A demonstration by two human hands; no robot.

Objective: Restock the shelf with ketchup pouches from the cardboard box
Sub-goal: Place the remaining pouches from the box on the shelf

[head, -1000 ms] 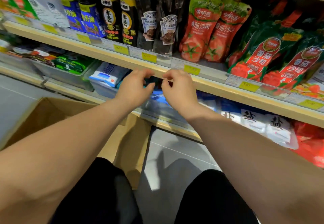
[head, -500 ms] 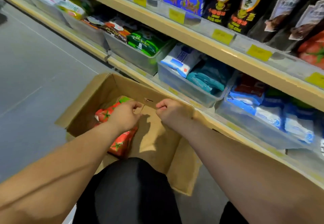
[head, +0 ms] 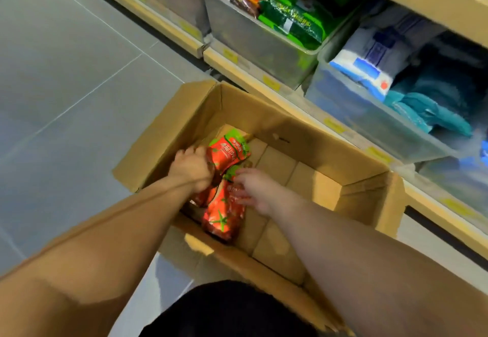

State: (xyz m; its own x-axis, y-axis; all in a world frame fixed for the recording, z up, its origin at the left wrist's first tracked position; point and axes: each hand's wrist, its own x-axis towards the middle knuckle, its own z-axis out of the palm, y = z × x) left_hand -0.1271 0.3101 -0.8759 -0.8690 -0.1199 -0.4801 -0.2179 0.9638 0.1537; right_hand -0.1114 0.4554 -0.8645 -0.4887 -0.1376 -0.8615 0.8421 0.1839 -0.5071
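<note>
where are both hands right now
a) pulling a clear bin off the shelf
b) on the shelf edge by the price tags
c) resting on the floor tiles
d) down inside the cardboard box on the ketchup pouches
d: the left hand grips one red ketchup pouch and the right hand rests its fingers on another pouch, both inside the open cardboard box.

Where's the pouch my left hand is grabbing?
The ketchup pouch sits inside the cardboard box, at its left end, gripped by the left hand, above another ketchup pouch.
</note>
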